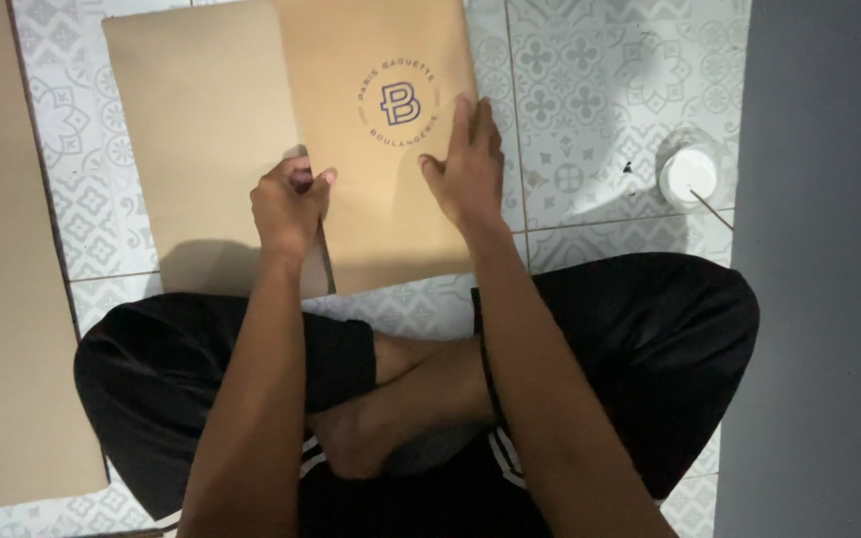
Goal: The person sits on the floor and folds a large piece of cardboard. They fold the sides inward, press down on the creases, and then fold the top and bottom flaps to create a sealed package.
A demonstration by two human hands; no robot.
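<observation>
A brown paper sheet (371, 60) with a round dark printed emblem lies on the patterned tile floor in front of me, overlapping a plainer brown sheet (201, 110) on its left. My left hand (289, 204) pinches the printed sheet's left edge near the bottom, fingers closed on the paper. My right hand (468, 164) lies flat on the same sheet, fingers spread, just below and right of the emblem. My crossed legs in black shorts fill the lower view.
A small white round container (690, 175) with a thin stick beside it stands on the tiles at right. A large brown sheet (2, 299) covers the floor at left. A grey surface (829, 269) runs along the right side.
</observation>
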